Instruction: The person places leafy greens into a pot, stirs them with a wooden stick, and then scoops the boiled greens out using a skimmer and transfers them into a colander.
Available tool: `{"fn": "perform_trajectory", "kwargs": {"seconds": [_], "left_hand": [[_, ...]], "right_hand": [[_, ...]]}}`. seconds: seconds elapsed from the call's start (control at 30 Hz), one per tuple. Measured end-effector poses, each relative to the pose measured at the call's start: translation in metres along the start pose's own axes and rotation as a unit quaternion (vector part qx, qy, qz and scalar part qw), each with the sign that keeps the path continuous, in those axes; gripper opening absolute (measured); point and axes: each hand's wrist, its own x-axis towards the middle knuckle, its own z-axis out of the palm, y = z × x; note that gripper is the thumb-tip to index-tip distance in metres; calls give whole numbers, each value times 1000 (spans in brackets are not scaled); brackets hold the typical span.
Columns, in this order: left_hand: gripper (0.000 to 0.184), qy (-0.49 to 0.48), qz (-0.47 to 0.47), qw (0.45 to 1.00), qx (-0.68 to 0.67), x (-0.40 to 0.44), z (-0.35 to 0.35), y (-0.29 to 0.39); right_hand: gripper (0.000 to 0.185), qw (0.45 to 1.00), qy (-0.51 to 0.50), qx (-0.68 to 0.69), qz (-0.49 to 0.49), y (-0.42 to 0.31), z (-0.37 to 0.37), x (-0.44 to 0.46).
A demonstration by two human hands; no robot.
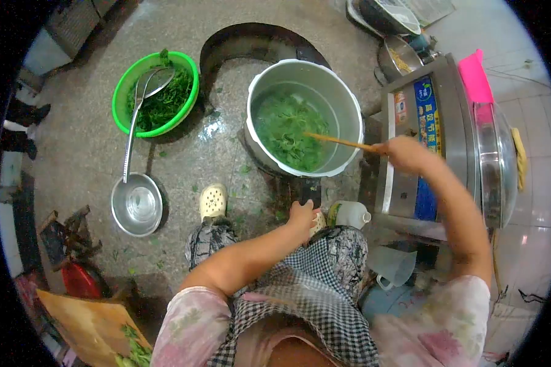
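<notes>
One lg pot, silver w/ wet greens.

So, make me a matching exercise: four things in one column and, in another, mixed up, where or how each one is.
1. Large pot
2. Wooden stick
3. Metal ladle
4. Small steel bowl

A. Empty, on the floor
B. Its head over the green basket
C. Holding leafy greens
D. In the right hand

Pairs: 1-C, 2-D, 3-B, 4-A
</notes>
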Motion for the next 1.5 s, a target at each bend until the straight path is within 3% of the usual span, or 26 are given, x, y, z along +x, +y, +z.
{"fn": "perform_trajectory", "kwargs": {"seconds": [0.07, 0.2, 0.33, 0.43, 0.5, 0.57, 0.7, 0.77, 0.83, 0.93, 0.97, 1.07, 1.17, 1.27, 1.37, 1.4, 1.47, 1.5], "left_hand": [[67, 8, 0, 1000, 13, 2, -1, -3], [65, 9, 3, 999, 53, 16, -4, -8], [63, -2, -8, 999, 42, -4, -4, 5], [68, -1, -19, 998, 56, 0, -5, -3], [69, -3, -14, 997, 74, 1, -1, 4], [68, 0, -13, 996, 86, -4, -3, 4], [68, -4, 4, 998, 60, -1, -5, -1], [67, 1, 26, 999, 28, 12, -6, -6], [63, -11, 29, 999, 39, 8, -7, -4], [54, 11, 24, 999, 22, 5, -5, -2], [51, 23, 22, 999, 11, 6, -3, -3], [41, -26, -4, 999, 20, 28, -10, -10], [34, 4, -18, 1000, -17, 16, -5, -2], [33, 41, -22, 999, 4, -1, 0, 9], [38, 11, -26, 999, 19, 5, -5, 6], [39, 13, -14, 1000, 23, 8, -5, 4], [43, 17, 3, 999, 30, 10, -5, -2], [45, 10, -3, 1000, 29, 9, -5, -2]], "right_hand": [[39, 999, 22, -4, -48, 14, -32, -34], [31, 993, -99, -5, -69, -11, -39, -28], [32, 998, 29, -26, -49, -46, 44, 11], [43, 994, 89, 33, 60, -63, 85, -14], [45, 976, 180, 69, 104, -69, 120, -14], [43, 944, 234, 157, 171, -85, 137, -8], [35, 905, 280, 271, 171, -75, 125, 43], [30, 920, 240, 257, 175, -70, 101, 68], [34, 938, 220, 242, 112, -52, 99, 100], [30, 965, 108, 239, 26, -31, 75, 111], [27, 956, 61, 281, 51, -35, 61, 100], [28, 979, 22, 203, -13, -35, 43, 63], [44, 986, -86, 139, -31, -34, 35, 38], [42, 983, -127, 118, -59, -52, 4, 6], [43, 972, -169, 111, -116, -30, -11, 7], [46, 970, -142, 125, -154, -18, -22, 0], [49, 971, -210, 110, -16, -14, -59, -27], [49, 971, -204, 121, -39, -6, -56, -32]]}}
